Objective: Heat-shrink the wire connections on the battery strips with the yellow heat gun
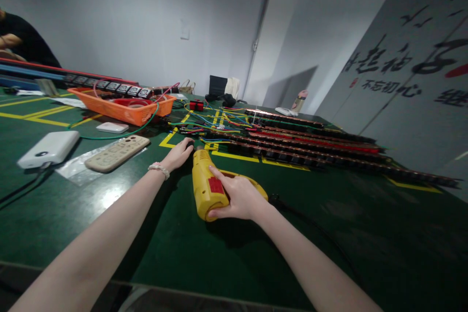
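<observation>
A yellow heat gun (201,185) with a red label is in my right hand (243,198), which grips its body; its nozzle points away from me, towards the wires. Just left of the nozzle, my left hand (178,153) has its fingers closed on a small black item (189,144), too small to identify. Coloured wires (230,124) spread beyond both hands. They run towards long dark strips (292,148) that lie across the table to the right.
An orange basket (127,111) stands at the back left. Nearer are a phone case (117,154) on a plastic bag, a white power bank (49,148) with a cable and a white flat case (112,127). A person in black sits far left. The gun's black cord trails right.
</observation>
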Demonstrator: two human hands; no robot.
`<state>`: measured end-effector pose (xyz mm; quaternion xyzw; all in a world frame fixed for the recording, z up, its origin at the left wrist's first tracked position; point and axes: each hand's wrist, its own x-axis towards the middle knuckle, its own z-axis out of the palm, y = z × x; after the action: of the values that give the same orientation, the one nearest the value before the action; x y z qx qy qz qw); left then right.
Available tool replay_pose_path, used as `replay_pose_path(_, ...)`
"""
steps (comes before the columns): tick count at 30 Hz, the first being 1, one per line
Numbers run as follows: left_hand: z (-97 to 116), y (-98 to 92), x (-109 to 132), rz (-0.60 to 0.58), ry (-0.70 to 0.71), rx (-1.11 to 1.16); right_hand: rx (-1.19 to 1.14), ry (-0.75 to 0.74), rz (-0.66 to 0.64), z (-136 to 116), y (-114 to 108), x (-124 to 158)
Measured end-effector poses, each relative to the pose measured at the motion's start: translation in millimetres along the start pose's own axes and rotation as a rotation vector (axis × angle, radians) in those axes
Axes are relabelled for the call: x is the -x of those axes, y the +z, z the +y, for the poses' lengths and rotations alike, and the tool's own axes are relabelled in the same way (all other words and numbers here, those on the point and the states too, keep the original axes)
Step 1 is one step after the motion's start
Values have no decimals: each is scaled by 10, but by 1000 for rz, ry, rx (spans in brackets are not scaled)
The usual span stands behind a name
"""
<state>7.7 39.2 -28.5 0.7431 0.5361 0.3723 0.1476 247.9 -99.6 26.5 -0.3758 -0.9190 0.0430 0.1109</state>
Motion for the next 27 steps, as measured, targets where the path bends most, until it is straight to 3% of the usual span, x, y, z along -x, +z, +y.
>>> replay_pose_path(17, -99, 21, -22, 3, 38, -15, -8, -32, 15, 96, 3, -26)
replay_pose_path(27, -59, 19, 19, -39, 77, -113, 55, 102, 35, 311, -29, -60)
